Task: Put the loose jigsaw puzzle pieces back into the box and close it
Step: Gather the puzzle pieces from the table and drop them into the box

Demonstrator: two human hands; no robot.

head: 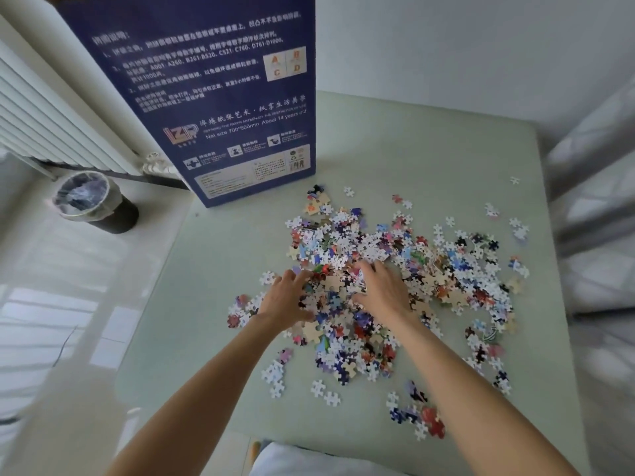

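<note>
Home room, white radiator (51, 108), lined bin (92, 201), pale table (429, 149)

Lined bin (90, 201) stands below white radiator (44, 108).

- The box (220, 97) stands upright at the table's (429, 149) far left corner, blocking approach from that side.
- The pile of puzzle pieces (378, 269) covers the table's middle and right; stray pieces lie near the right and near edges.
- Bare table surface lies left of the pile, and between the pile and the far edge.
- Both hands, left hand (287, 300) and right hand (385, 290), rest on the pile's near-left part, forearms crossing the near edge.
- A bin (92, 204) stands on the floor, left of the table.
</note>
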